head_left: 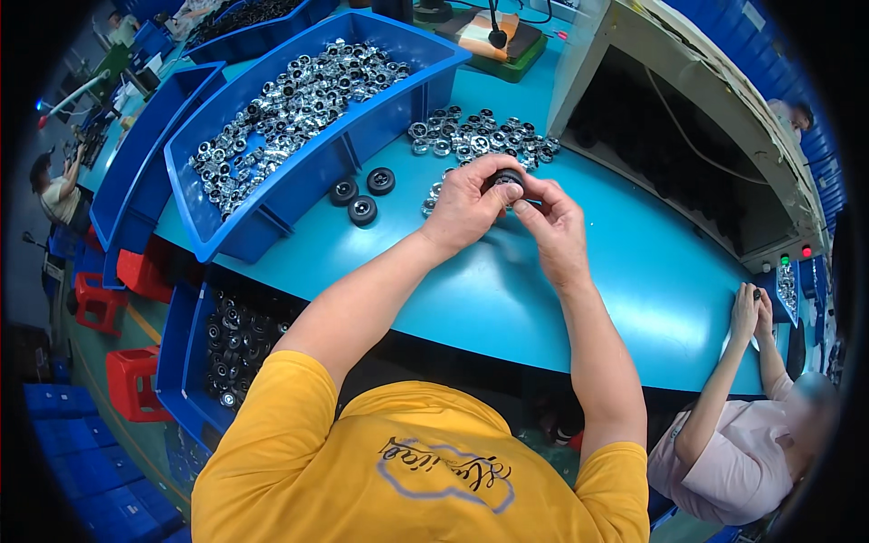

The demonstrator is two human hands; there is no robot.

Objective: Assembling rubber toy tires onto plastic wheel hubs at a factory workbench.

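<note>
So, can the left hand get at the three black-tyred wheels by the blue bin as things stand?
Probably yes: the three black-tyred wheels lie on the turquoise tabletop beside the left hand, with nothing visible between. But it is busy holding another wheel with the right hand.

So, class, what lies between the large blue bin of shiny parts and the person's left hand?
Three black wheels lie grouped on the turquoise tabletop between the blue bin and the left hand; the head view shows this.
</note>
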